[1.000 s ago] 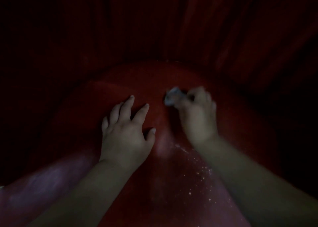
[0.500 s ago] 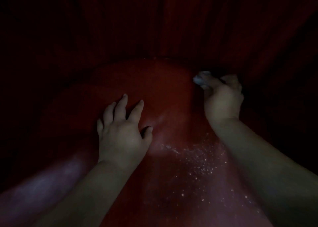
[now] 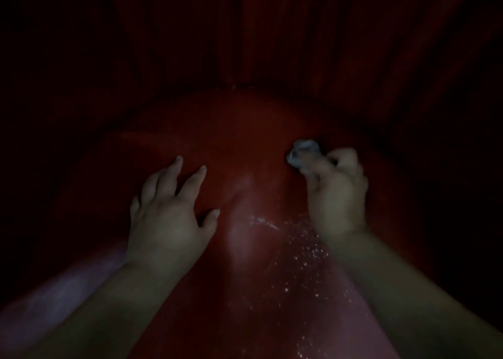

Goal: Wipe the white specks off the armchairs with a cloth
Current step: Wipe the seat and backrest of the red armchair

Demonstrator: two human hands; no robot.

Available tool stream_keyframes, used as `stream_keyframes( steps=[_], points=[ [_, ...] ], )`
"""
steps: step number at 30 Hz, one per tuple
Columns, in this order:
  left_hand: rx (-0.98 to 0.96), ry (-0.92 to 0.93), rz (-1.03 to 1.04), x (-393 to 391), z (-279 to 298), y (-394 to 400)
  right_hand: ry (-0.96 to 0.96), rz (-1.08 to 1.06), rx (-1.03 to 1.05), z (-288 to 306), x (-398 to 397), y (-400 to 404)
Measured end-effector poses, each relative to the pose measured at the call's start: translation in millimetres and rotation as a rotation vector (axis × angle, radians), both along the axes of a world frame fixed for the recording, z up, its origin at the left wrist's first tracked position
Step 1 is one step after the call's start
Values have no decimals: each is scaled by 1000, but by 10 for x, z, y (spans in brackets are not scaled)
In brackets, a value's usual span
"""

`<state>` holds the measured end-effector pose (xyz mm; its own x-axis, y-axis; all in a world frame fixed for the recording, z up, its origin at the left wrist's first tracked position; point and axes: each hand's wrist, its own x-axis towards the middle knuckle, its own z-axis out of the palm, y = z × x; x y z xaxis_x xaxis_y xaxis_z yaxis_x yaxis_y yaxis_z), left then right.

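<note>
A red armchair (image 3: 234, 130) fills the dim view, its seat bulging toward me. White specks (image 3: 304, 252) are scattered over the near right part of the seat. My right hand (image 3: 337, 192) grips a small crumpled pale cloth (image 3: 303, 152) and holds it against the seat, right of centre. On the seat's left side my left hand (image 3: 168, 217) rests flat with fingers spread. Between the two hands a fold of the upholstery catches the light.
Dark red pleated fabric (image 3: 299, 32) rises behind the seat as the chair's back. A paler, pinkish band of the chair (image 3: 54, 301) runs along the lower left. Everything beyond is too dark to make out.
My right hand swung with the cloth from the seat's centre out to the far right, then came back down and inward. My left hand stayed planted on the seat.
</note>
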<state>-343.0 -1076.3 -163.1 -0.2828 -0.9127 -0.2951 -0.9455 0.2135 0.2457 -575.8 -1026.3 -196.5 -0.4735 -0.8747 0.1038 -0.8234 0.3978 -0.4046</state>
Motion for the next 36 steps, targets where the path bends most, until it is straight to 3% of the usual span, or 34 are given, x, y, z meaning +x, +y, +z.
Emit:
stream_keyframes(
  steps=[2,5,10,16,22,26,29,34,36],
  points=[
    [3,-6,-6,26,23,68,-81,48,35,25,344,297],
    [-4,-4,-13,65,39,198,8,322,68,127,498,547],
    [-19,9,-27,172,16,328,-85,27,7,138,236,310],
    [-39,12,-81,307,-22,439,24,381,83,105,722,848],
    [-35,17,-108,360,-44,548,78,121,52,112,421,443],
    [-46,24,-116,389,-44,651,35,275,70,77,908,851],
    [-39,35,-123,381,-37,724,46,404,106,116,833,1196],
    [-33,32,-140,373,-38,745,31,112,60,119,564,870],
    [-39,26,-146,389,-47,743,12,154,74,113,872,886]
  ],
)
